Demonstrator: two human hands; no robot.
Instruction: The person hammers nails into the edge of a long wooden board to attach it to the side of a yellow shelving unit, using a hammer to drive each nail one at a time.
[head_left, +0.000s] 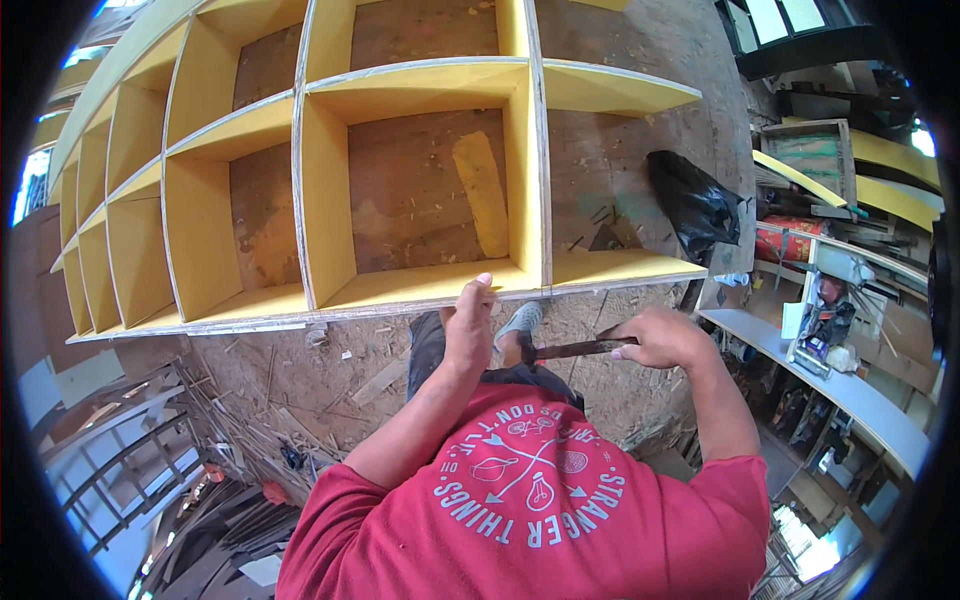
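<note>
Two grips: my left hand [468, 327] clasps the yellow wooden grid [325, 200], my right hand [662, 338] clutches a dark, slim tool [580, 348].

I'm on one head fisheye: worn up top, left of its pair, upright, pitched steeply down and forward. Red shirt [530, 490] closest, along the lower edge; left hand [468, 322] and right hand [662, 338] at mid-range, near centre; yellow grid frame [327, 200] beyond, across upper left.
</note>
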